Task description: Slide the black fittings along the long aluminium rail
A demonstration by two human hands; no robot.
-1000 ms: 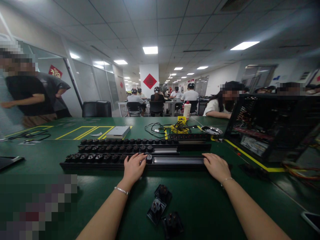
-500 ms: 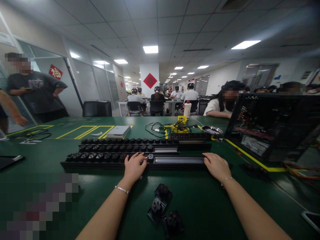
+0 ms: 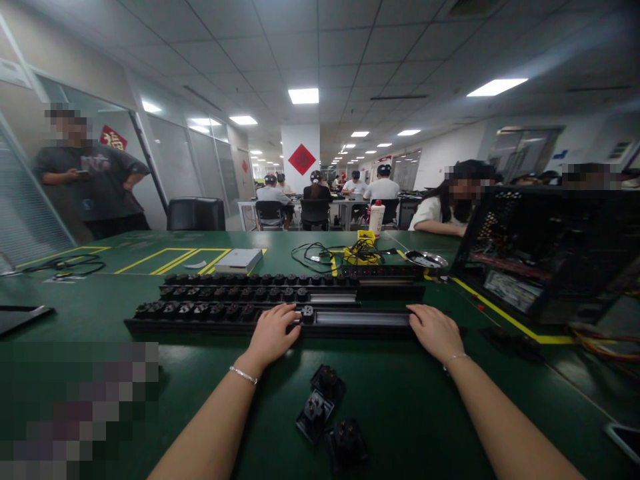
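Note:
A long black rail with a row of black socket modules lies across the green table before me. My left hand bends over its middle, fingers closed on a socket module that they mostly cover. Just right of the fingertips, another socket module sits in the channel. Beyond it the silvery channel runs bare to my right hand, whose fingers curl over the rail near its right end. Several loose black socket modules with prongs up lie on the table in front.
Two similar rails lie behind, also carrying sockets. Farther back are a grey box, tangled black cables and a metal dish. An open computer case stands at right; a person sits behind it.
My left hand has shifted slightly right along the rail, and the module beside its fingertips has slid right too. My right hand stays on the rail. The standing person at left has shifted right in view.

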